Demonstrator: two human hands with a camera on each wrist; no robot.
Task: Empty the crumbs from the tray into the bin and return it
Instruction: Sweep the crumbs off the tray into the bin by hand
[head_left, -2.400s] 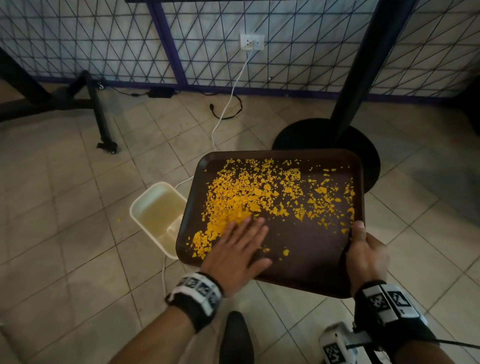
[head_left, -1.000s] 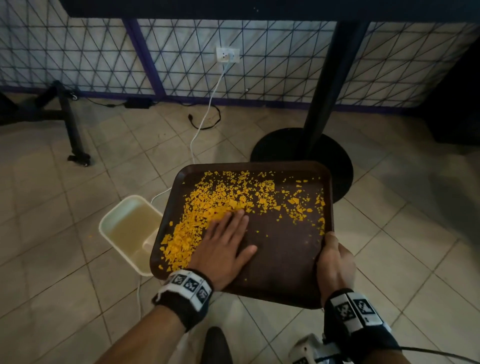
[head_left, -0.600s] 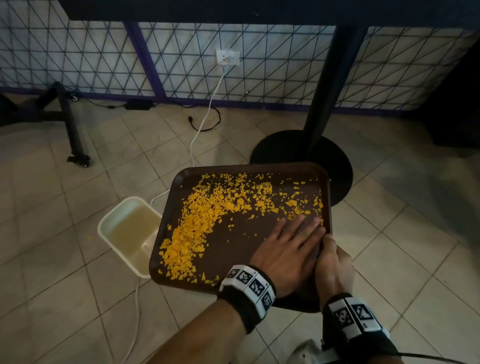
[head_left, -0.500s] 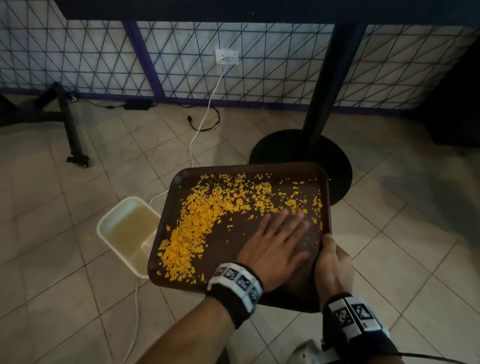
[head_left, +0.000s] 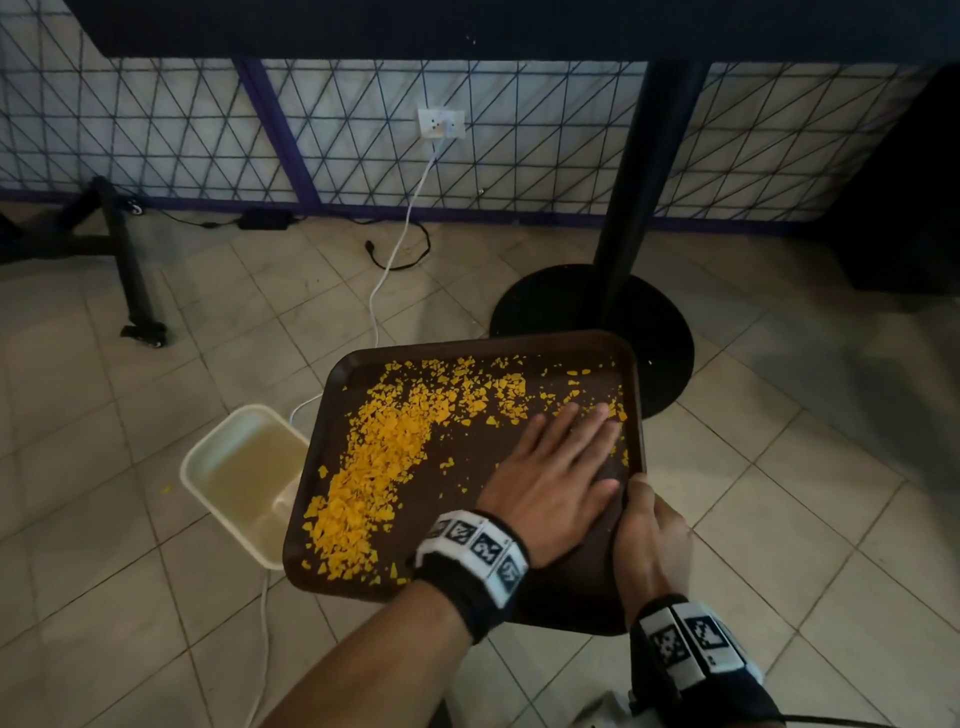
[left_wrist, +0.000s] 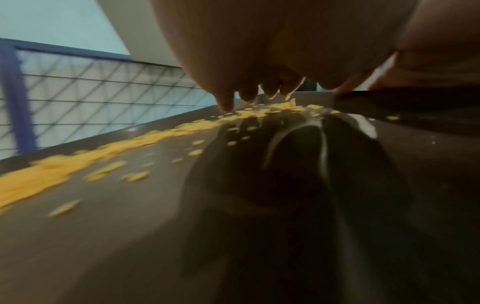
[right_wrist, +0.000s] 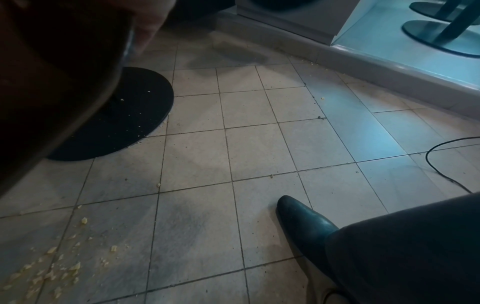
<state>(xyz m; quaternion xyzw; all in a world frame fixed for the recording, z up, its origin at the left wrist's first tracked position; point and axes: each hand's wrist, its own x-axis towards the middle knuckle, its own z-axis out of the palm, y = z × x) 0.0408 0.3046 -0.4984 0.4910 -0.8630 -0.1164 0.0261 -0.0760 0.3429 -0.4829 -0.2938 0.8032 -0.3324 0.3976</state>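
Note:
A dark brown tray (head_left: 483, 462) is held above the tiled floor, strewn with yellow crumbs (head_left: 384, 457) heaped toward its left side. My left hand (head_left: 558, 467) lies flat on the tray's right part, fingers straight, tips among the crumbs near the far right corner. In the left wrist view its fingertips (left_wrist: 226, 102) touch the crumbs (left_wrist: 145, 135) on the tray (left_wrist: 155, 226). My right hand (head_left: 649, 540) grips the tray's near right edge, thumb on top. A cream bin (head_left: 244, 467) stands on the floor under the tray's left edge. In the right wrist view the tray's underside (right_wrist: 52, 82) fills the left.
A black table post (head_left: 644, 187) on a round base (head_left: 670, 332) stands just behind the tray, under a dark tabletop. A white cable (head_left: 395, 260) runs from a wall socket (head_left: 441, 123) across the floor. Crumbs (right_wrist: 52, 265) lie scattered on the tiles, and my dark shoe (right_wrist: 301, 224) is nearby.
My left hand left the crumb pile at the tray's left, crossed to the right side and slid its fingers up toward the far right corner. The right hand kept its grip.

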